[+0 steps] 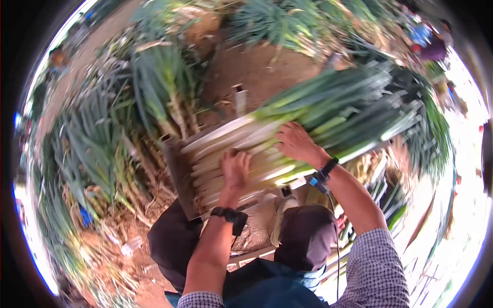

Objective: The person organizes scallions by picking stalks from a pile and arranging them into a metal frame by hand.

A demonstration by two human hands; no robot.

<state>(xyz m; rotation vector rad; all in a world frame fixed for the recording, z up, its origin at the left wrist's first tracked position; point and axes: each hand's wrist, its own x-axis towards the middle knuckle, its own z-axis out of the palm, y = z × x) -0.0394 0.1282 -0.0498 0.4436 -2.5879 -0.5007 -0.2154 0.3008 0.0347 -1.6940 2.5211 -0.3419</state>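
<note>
A thick layer of long green onions (267,134) lies across a metal rack in front of my lap. Their white shafts are to the left and the green leaves (354,102) to the right, smeared by motion. The root ends lie along the rack's dark end plate (181,179). My left hand (236,167) rests on the white shafts with its fingers curled in against them. Further right, my right hand (298,143) bends its fingers over the shafts where white turns to green. Both hands' fingertips are partly hidden.
More green onions (84,149) with soil-covered roots are heaped on the left, and another heap (277,23) lies at the far side. A metal post (240,100) rises behind the rack. My knees (308,236) are close below it. Another person (434,43) is at upper right.
</note>
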